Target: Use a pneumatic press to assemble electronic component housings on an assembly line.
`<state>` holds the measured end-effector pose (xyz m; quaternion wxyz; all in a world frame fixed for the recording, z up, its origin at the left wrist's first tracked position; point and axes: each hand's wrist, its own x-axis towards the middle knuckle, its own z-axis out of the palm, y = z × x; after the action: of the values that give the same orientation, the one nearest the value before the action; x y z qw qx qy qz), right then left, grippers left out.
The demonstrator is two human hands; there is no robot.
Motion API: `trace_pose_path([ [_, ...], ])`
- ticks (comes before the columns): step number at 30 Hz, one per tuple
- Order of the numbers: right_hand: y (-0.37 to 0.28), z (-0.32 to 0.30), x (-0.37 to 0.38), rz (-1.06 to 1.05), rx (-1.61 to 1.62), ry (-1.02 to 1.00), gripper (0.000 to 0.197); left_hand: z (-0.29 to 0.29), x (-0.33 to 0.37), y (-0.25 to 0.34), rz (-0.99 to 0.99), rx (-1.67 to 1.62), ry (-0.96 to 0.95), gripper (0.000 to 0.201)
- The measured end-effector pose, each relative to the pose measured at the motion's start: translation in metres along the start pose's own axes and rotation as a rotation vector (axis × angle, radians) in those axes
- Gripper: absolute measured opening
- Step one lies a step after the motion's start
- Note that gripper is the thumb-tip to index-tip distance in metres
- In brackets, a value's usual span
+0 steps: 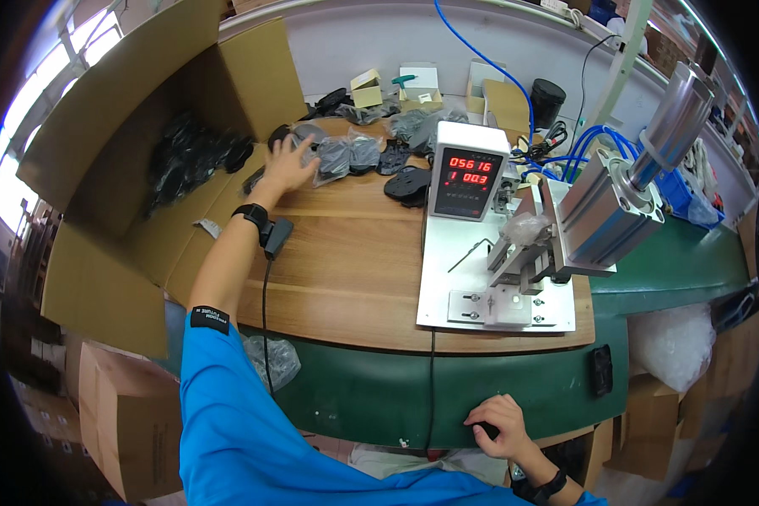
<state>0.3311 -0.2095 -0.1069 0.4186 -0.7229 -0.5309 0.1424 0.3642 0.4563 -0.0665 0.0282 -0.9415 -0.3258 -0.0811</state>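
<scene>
My left hand (287, 167) reaches out over the far left of the wooden board, fingers spread, beside the open cardboard box. Close to its fingertips are a dark part (279, 136) and grey parts in clear plastic bags (336, 158); I cannot tell whether it touches them. Down by the front edge of the green table, my right hand (502, 427) has its fingers curled over a small black piece (486, 429), mostly hidden by them. A flat black part (407, 184) lies on the board, left of the counter box.
The large cardboard box (101, 291) at left holds black parts in plastic (190, 160). At right stands a pneumatic press (607, 215) on a metal plate, with a red-digit counter (469, 173) and a hex key (471, 255). Blue hoses (594, 135) run behind. A black object (601, 369) lies front right.
</scene>
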Motion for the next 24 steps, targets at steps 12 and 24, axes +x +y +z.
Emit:
trace_pose_path([
  [12, 0.008, 0.003, -0.005, 0.006, 0.033, 0.054, 0.012, 0.043, 0.069, -0.009, -0.34, -0.102, -0.237, 0.068],
  [24, 0.003, 0.001, 0.0, -0.03, 0.03, 0.019, 0.011, 0.051, -0.004, -0.012, 0.129, -0.075, -0.103, 0.069],
])
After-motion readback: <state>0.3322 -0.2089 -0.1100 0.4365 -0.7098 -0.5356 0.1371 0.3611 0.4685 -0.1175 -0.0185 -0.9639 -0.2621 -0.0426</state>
